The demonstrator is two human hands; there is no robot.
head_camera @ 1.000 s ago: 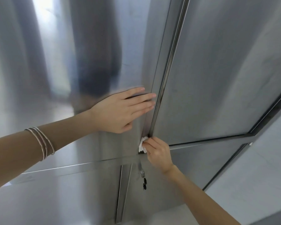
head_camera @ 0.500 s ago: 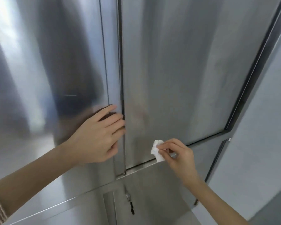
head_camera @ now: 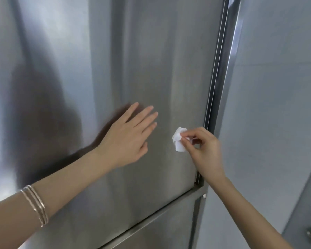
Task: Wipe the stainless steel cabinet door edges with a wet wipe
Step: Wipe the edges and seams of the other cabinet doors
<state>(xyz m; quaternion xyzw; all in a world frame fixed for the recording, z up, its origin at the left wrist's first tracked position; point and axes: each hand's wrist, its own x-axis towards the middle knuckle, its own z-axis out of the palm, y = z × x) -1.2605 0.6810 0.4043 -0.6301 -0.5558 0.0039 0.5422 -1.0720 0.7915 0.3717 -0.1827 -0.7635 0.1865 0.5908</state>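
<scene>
While the left hand (head_camera: 127, 139) lies flat on the big steel cabinet door (head_camera: 160, 60), the right hand (head_camera: 203, 150) holds a small white wet wipe (head_camera: 179, 141). The wipe is scrunched into a little wad. It is a bit taller than it is wide, so its long side runs up and down, nearly in line with the door's right edge (head_camera: 213, 90). That edge is a long thin strip that runs from the top of the view down to the door's lower right corner, and it leans a little to the right as it goes up. The wipe sticks out to the left of the right hand, pinched between the thumb and the first finger. The other fingers of that hand are curled in. The wipe is in front of the door's face, near the right edge but not on it; I cannot tell if it touches the steel. The left hand is to the left of the wipe, near it but apart from it. Its fingers are straight and a little spread, they point up and to the right, and it holds nothing. Thin bangles (head_camera: 35, 203) sit on the left arm. The door's bottom edge (head_camera: 151, 222) slants across below both hands, with another steel panel (head_camera: 165, 236) under it. The door is shut, so what is inside is hidden.
</scene>
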